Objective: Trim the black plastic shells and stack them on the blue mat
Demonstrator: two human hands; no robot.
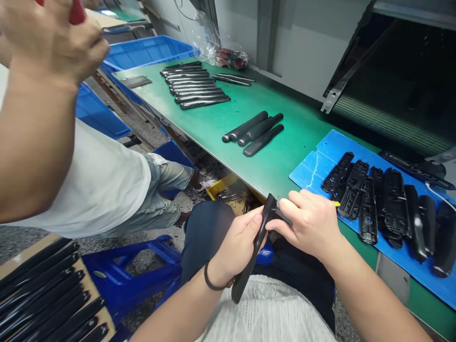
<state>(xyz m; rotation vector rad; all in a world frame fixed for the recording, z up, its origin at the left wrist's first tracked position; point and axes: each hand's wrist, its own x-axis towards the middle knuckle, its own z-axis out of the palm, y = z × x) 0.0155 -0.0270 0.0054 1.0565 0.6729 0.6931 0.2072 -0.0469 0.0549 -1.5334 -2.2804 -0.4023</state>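
Note:
My left hand (238, 247) is wrapped round a long black plastic shell (253, 256), held upright over my lap. My right hand (309, 223) is closed in a pinch at the shell's top end, with a small yellow-tipped tool (336, 203) poking out past the knuckles. Both hands sit just off the near edge of the green table (285, 156). To the right, several black moulded shells (384, 204) lie in a row on a blue sheet (317, 166).
Three black shells (254, 130) lie mid-table; a row of several more (195, 83) lies at the far end. A co-worker's arm (39, 118) fills the upper left, hand on something red. Blue crates (142, 52), a blue stool (135, 270) and a yellow bin (228, 190) stand around.

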